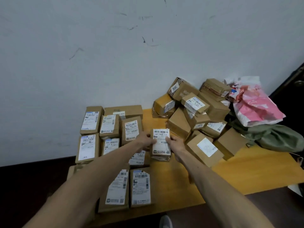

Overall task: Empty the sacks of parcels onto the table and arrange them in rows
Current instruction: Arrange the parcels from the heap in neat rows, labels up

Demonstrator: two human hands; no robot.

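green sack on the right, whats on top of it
A crumpled pink and white plastic bag lies on the green sack, covering its far end. Brown boxes from the unsorted pile hide its left edge. What's inside cannot be seen.

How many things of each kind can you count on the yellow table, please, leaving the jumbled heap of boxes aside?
Brown cardboard parcels laid flat in rows: 9 in view; the arms may hide more
Brown cardboard parcel held in both hands: 1
Pink-and-white plastic bag: 1
Green fabric sack: 1
Total: 12
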